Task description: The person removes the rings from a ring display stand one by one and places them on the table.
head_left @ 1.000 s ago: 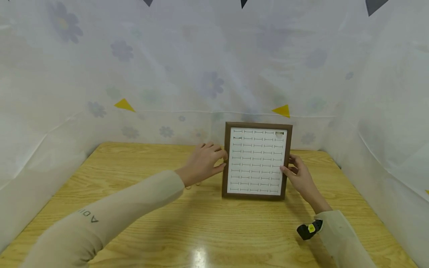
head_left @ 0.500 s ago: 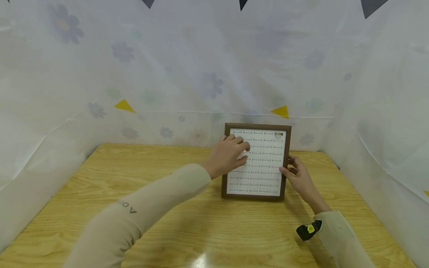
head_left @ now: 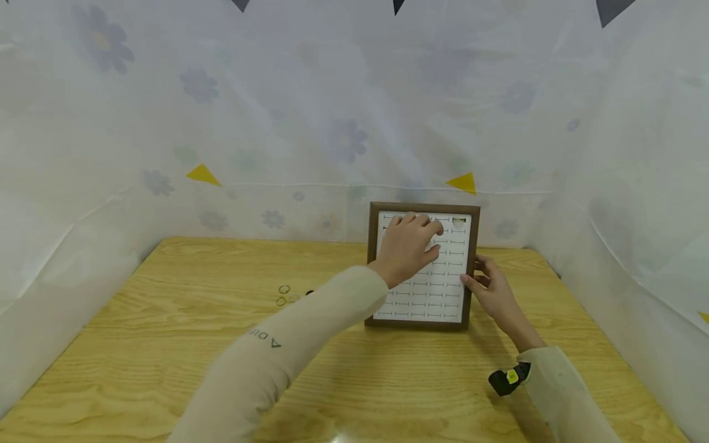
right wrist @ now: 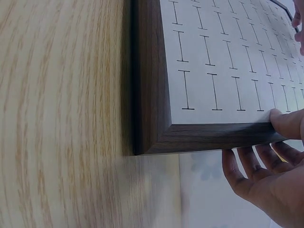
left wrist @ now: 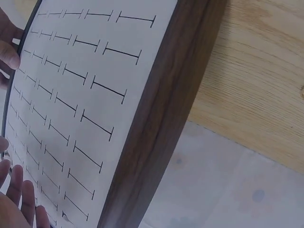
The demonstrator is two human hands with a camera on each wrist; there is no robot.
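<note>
A pale wooden table (head_left: 166,344) fills the space, closed in by a thin white flowered sheet (head_left: 277,123) hung on three sides. Nearest, two beige sleeves reach forward, and a small black and yellow device (head_left: 508,379) sits at the right wrist. Out on the left lie a few small rings (head_left: 284,294), apart from both hands. Further in, the right hand (head_left: 495,294) steadies the wooden-framed ring board (head_left: 462,289) by its right edge, thumb on the front of the frame and fingers curled behind it. The board stands propped near the back of the table, leaning slightly away. The left hand (head_left: 408,245) rests on the board's upper slotted rows, fingers bent toward the white pad; whether it pinches a ring, I cannot tell. The frame looks stiff and fairly light, likely to tip if pushed, so the dark rim seems the place to grip, while the slotted pad looks soft.
</note>
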